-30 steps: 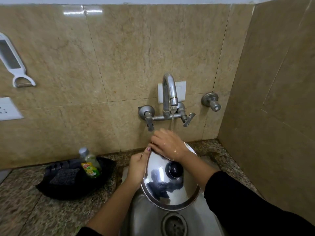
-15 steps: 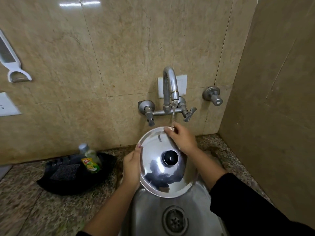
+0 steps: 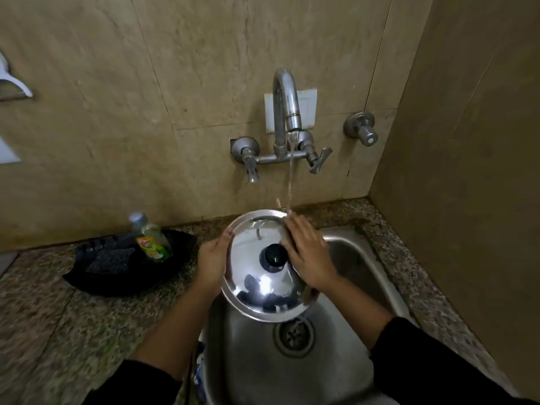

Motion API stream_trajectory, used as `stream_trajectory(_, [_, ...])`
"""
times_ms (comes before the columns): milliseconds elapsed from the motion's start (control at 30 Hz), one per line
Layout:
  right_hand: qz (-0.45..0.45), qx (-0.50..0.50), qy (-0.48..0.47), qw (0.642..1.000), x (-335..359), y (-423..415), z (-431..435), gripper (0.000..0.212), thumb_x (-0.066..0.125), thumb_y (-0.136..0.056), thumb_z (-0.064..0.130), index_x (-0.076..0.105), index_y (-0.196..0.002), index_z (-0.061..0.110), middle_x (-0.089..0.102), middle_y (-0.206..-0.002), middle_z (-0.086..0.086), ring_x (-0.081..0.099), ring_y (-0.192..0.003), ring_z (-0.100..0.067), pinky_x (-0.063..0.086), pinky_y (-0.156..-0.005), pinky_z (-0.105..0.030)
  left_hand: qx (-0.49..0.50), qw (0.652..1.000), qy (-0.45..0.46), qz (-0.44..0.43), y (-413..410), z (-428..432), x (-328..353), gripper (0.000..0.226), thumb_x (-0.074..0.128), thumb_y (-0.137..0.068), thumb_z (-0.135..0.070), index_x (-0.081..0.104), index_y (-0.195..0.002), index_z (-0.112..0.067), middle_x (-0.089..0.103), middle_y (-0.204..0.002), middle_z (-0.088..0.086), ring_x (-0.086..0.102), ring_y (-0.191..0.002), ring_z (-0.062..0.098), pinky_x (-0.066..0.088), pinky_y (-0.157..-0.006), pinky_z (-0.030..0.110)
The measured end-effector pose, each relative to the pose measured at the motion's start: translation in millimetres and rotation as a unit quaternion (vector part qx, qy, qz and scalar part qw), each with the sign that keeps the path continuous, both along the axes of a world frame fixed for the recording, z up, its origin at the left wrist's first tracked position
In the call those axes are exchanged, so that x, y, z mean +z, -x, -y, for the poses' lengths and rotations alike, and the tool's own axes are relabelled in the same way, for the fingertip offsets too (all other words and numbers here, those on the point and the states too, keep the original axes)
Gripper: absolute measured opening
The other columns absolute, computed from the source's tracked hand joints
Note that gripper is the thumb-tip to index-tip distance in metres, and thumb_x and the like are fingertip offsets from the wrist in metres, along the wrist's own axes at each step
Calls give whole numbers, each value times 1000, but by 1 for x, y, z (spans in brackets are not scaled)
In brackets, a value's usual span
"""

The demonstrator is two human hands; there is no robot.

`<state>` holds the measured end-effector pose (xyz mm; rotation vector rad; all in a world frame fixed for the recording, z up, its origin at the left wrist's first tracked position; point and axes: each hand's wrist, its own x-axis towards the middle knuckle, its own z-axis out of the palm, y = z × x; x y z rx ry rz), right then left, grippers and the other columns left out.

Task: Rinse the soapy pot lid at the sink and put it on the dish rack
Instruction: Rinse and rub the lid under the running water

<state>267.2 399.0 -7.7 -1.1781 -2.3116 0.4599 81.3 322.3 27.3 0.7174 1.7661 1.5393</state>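
Left hand (image 3: 212,263): fingers curled, gripping the left rim of the round shiny steel pot lid (image 3: 264,290). Right hand (image 3: 310,256): palm down, fingers spread flat on the lid's top. Both forearms bare, black sleeves pushed back.

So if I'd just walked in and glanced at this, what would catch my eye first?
Most likely the shiny steel pot lid with its black knob, held over the sink at the centre. The left hand grips its rim while the right hand lies flat on top. Next, the thin stream of water falling from the wall tap onto the lid's far edge.
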Motion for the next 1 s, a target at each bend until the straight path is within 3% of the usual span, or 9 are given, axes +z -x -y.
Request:
stream_trajectory(167, [6, 157, 9, 987, -21, -25, 37, 77, 32, -90, 69, 18, -153, 28, 8, -162, 9, 2, -149, -5, 8, -122, -39, 65, 992, 74, 79, 9, 1, -3, 34, 57, -92, -31, 58, -66, -9, 57, -66, 6, 53, -61, 19, 42, -55, 27])
stream_trajectory(300, [42, 255, -93, 962, -15, -45, 38, 73, 57, -86, 59, 39, -147, 24, 33, -156, 0, 29, -144, -13, 24, -118, -32, 11, 975, 163, 153, 12, 5, -5, 26, 50, -97, -24, 59, -85, -4, 59, -75, 10, 56, -64, 23, 46, -53, 31])
stream_trajectory(400, [3, 264, -201, 943, -9, -44, 31, 39, 56, -94, 33, 62, -128, 17, 61, -133, -4, 59, -121, -16, 46, -101, -30, -43, 950, 248, 186, 13, 10, -8, 25, 48, -98, -24, 57, -83, -6, 62, -71, 10, 58, -60, 21, 49, -39, 25])
stream_trajectory(467, [-38, 245, -158, 956, 4, -43, 28, 31, 53, -95, 31, 68, -119, 19, 70, -119, 0, 66, -107, -11, 51, -90, -23, -98, 929, 307, 183, 19, 16, -7, 35, 46, -96, -38, 55, -75, -10, 59, -54, 4, 54, -46, 14, 42, -36, 15])
stream_trajectory(567, [-124, 156, 59, 978, 29, -36, 17, 22, 66, -88, 20, 72, -108, 23, 75, -96, 3, 68, -84, -2, 53, -75, -27, -200, 894, 399, 45, 29, 16, -11, 63, 25, -91, -65, 61, -76, -15, 65, -67, 5, 59, -57, 19, 46, -66, 22])
stream_trajectory(633, [-168, 109, 193, 961, 42, -27, 8, 19, 72, -83, 14, 71, -101, 22, 74, -91, 1, 69, -84, -10, 57, -80, -38, -205, 911, 356, 28, 32, 13, -17, 64, 17, -86, -74, 61, -99, -30, 69, -98, 8, 64, -82, 25, 43, -88, 34])
stream_trajectory(733, [-242, 93, 270, 927, 53, -15, -7, 25, 76, -78, 3, 71, -99, 14, 74, -91, -4, 70, -83, -18, 57, -83, -40, -190, 937, 165, 242, 32, 12, -24, 80, 21, -83, -77, 58, -127, -22, 66, -122, 9, 60, -112, 28, 42, -100, 45])
stream_trajectory(900, [-285, 10, 351, 892, 56, 2, -28, 14, 78, -74, 5, 73, -85, 13, 72, -72, 0, 67, -63, -14, 52, -63, -26, -154, 961, 34, 228, 18, 21, -14, 53, 36, -94, -54, 68, -110, -15, 72, -111, 12, 70, -97, 24, 53, -86, 41])
stream_trajectory(1000, [-194, -96, 239, 947, 48, 12, -33, 16, 73, -81, 34, 66, -77, 20, 69, -73, 3, 63, -68, -16, 47, -65, -30, -78, 981, 24, 177, 11, 17, -9, 42, 47, -93, -47, 72, -97, -12, 75, -97, 14, 73, -84, 27, 58, -75, 41])
